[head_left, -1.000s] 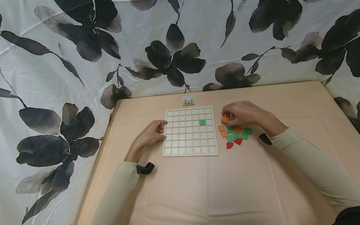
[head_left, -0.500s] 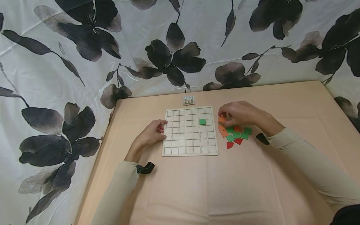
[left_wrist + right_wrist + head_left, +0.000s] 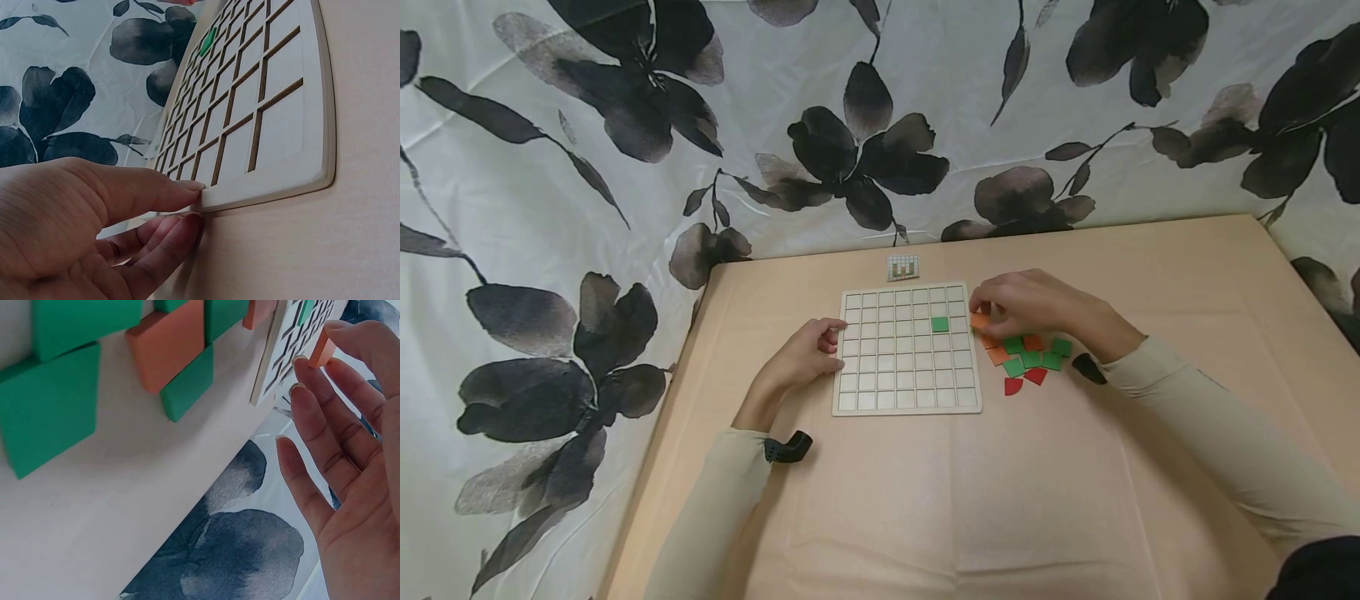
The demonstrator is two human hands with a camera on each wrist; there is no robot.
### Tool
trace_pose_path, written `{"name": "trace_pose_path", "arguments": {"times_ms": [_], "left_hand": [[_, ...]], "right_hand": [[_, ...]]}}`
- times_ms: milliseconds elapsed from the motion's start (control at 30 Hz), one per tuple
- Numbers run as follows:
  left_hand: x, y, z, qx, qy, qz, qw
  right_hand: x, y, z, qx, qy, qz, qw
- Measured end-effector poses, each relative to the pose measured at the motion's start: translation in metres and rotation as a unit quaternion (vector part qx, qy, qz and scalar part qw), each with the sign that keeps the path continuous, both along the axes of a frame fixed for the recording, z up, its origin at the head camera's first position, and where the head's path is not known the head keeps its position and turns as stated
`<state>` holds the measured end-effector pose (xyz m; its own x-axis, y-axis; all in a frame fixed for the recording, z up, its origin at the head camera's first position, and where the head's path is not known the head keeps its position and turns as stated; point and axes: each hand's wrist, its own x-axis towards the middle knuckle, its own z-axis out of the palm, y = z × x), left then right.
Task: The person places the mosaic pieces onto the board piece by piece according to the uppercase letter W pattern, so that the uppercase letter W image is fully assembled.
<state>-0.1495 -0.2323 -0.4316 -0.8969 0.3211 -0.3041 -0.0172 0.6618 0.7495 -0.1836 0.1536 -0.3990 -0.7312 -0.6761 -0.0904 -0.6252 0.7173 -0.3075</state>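
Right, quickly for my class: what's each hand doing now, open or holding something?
Left hand: pinching the grid board by its edge.
Right hand: pinching an orange tile.

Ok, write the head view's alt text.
The right hand pinches an orange tile near the right edge of a gridded board, whose left edge the left hand grips. One green tile sits on it; red, green and orange pieces lie nearby.

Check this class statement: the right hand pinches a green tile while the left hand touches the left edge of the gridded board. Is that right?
Not quite: the right hand pinches an orange tile, not green, as the right wrist view shows. The left hand does touch the left edge of the gridded board.
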Motion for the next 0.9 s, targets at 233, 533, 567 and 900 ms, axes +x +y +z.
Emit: {"name": "trace_pose_path", "arguments": {"times_ms": [233,533,567,900], "left_hand": [[-0.001,-0.001,0.000,0.000,0.005,-0.005,1.0000],[-0.001,0.000,0.000,-0.005,0.003,-0.005,1.0000],[-0.002,0.000,-0.001,-0.005,0.003,-0.005,1.0000],[-0.001,0.000,0.000,-0.009,0.007,-0.008,0.9999]], "right_hand": [[-0.001,-0.006,0.000,-0.005,0.000,0.013,0.9999],[-0.002,-0.015,-0.003,-0.014,-0.005,0.031,0.9994],[-0.002,-0.017,-0.003,-0.014,-0.004,0.031,0.9994],[-0.003,-0.029,-0.005,-0.015,-0.014,0.049,0.9986]]}}
